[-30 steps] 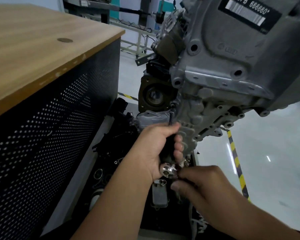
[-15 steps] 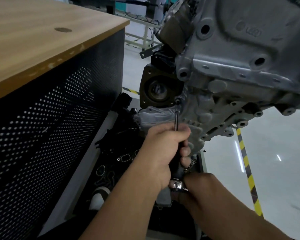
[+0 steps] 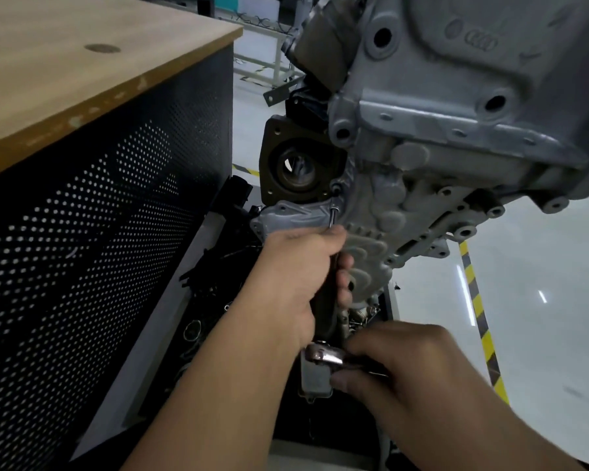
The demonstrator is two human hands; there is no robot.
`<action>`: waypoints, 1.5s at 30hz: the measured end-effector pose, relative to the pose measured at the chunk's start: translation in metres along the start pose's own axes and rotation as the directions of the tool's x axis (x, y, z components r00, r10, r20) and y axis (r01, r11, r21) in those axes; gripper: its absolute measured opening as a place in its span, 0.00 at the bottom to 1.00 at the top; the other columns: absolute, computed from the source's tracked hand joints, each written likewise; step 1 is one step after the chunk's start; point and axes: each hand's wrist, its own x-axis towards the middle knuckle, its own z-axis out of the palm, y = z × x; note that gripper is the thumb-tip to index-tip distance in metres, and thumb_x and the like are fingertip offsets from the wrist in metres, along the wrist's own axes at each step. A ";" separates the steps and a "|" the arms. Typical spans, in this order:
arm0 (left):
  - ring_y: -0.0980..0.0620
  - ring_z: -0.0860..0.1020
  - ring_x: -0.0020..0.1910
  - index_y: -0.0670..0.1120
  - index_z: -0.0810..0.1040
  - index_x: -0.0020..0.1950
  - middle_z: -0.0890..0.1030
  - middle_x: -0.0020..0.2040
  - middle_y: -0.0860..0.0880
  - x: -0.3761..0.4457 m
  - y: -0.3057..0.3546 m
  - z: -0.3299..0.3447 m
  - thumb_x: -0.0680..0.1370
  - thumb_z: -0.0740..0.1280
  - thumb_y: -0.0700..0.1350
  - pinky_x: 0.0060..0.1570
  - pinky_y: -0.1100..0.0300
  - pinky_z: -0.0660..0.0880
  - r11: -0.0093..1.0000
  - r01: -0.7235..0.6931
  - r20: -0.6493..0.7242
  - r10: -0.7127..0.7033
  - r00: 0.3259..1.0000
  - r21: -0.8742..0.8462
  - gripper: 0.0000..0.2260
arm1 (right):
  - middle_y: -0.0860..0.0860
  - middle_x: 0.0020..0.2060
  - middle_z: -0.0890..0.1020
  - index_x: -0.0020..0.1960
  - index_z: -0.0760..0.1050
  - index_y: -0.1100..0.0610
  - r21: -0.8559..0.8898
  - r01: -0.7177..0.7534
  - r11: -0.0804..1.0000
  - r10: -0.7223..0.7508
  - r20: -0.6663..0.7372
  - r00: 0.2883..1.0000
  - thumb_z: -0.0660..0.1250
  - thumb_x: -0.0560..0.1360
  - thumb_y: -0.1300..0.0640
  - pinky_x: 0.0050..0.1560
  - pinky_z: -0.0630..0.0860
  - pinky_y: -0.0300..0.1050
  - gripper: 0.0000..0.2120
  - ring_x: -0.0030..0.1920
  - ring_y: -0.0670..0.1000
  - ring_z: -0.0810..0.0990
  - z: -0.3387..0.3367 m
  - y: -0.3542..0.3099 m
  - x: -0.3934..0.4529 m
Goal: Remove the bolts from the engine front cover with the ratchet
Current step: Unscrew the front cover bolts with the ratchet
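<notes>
Both fists curl: left hand [image 3: 298, 277] on extension [image 3: 332, 219], right hand [image 3: 398, 365] on ratchet [image 3: 323, 354].

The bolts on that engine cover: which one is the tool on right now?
The bolt beside the round brown housing; the ratchet's thin shaft points up at it.

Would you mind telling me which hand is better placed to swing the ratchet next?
Right. The right hand already grips the ratchet by its head and handle. The left hand is wrapped round the extension, steadying it toward the bolt, so it should probably hold there.
</notes>
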 end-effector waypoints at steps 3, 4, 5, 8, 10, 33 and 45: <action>0.52 0.74 0.26 0.37 0.81 0.54 0.78 0.33 0.45 -0.005 0.004 -0.006 0.84 0.63 0.48 0.25 0.62 0.72 0.983 0.123 0.166 -0.100 0.981 -0.133 0.15 | 0.46 0.27 0.69 0.34 0.62 0.48 0.029 -0.002 1.000 0.001 0.020 1.000 0.72 0.76 0.53 0.31 0.62 0.32 0.20 0.30 0.41 0.70 0.023 0.008 0.008; 0.52 0.75 0.27 0.37 0.81 0.54 0.79 0.35 0.44 -0.006 0.004 -0.008 0.84 0.62 0.49 0.26 0.61 0.73 0.981 0.132 0.208 -0.100 0.973 -0.145 0.16 | 0.48 0.29 0.70 0.33 0.58 0.46 0.036 -0.004 0.999 0.004 0.011 1.000 0.72 0.76 0.57 0.30 0.63 0.30 0.24 0.30 0.41 0.71 0.026 0.007 0.010; 0.52 0.76 0.27 0.37 0.81 0.54 0.79 0.35 0.44 -0.008 0.004 -0.008 0.85 0.61 0.48 0.25 0.61 0.73 0.983 0.122 0.238 -0.087 0.967 -0.135 0.16 | 0.49 0.32 0.73 0.31 0.57 0.44 0.040 -0.019 0.999 0.018 0.016 1.000 0.71 0.76 0.60 0.31 0.64 0.30 0.26 0.31 0.43 0.72 0.028 0.009 0.012; 0.54 0.72 0.24 0.39 0.79 0.50 0.77 0.32 0.45 -0.005 0.008 -0.005 0.86 0.58 0.43 0.22 0.64 0.68 0.990 0.059 0.219 -0.030 0.975 -0.125 0.13 | 0.50 0.30 0.73 0.32 0.64 0.47 -0.027 -0.075 0.997 0.076 0.026 0.997 0.67 0.73 0.54 0.31 0.65 0.35 0.16 0.31 0.48 0.70 0.017 0.004 0.012; 0.56 0.69 0.22 0.40 0.76 0.45 0.74 0.31 0.47 0.003 0.010 -0.007 0.86 0.58 0.43 0.20 0.66 0.64 0.979 0.081 0.148 -0.053 0.988 -0.188 0.13 | 0.44 0.28 0.74 0.41 0.72 0.46 -0.033 -0.108 0.994 0.107 -0.041 0.993 0.62 0.70 0.43 0.30 0.72 0.44 0.07 0.30 0.46 0.72 0.006 0.004 0.009; 0.56 0.79 0.31 0.48 0.83 0.40 0.79 0.30 0.55 0.065 0.022 0.008 0.73 0.78 0.44 0.36 0.61 0.77 0.581 -0.527 -0.108 0.729 0.676 0.620 0.06 | 0.45 0.50 0.78 0.63 0.60 0.29 -0.139 -0.128 0.982 0.146 0.126 0.981 0.61 0.75 0.34 0.48 0.75 0.36 0.19 0.52 0.44 0.77 0.016 0.009 0.001; 0.47 0.79 0.41 0.45 0.81 0.43 0.82 0.41 0.48 0.062 0.042 0.010 0.75 0.70 0.39 0.37 0.60 0.70 0.023 -0.467 0.267 0.796 0.544 0.884 0.02 | 0.41 0.26 0.77 0.35 0.82 0.39 -0.271 -0.084 0.959 0.067 -0.070 0.995 0.72 0.61 0.44 0.26 0.70 0.37 0.03 0.27 0.45 0.77 0.006 -0.001 0.007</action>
